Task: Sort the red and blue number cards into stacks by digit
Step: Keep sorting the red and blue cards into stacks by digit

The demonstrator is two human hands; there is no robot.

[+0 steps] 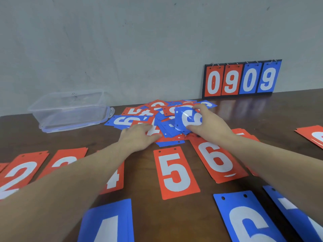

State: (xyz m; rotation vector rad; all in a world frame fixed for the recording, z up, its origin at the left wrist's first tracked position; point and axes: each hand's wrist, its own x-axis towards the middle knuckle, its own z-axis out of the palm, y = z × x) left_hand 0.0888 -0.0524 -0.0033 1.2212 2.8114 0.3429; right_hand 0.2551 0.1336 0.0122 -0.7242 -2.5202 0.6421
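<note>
Sorting part done: red stacks 2 (19,173), 5 (176,172), 6 (216,159) and blue 4 (108,224), 6 (248,222) laid out on table (143,172), mixed pile (157,117) left; right hand (208,123) pinching blue card (187,119) above pile, fingers curled; left hand (138,137) flat on pile, fingers relaxed.

Plain room: bare wall (139,41), dark wooden table (288,110).

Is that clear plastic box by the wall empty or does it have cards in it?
Empty: through the clear plastic box no cards show; the unsorted pile lies beside it.
</note>
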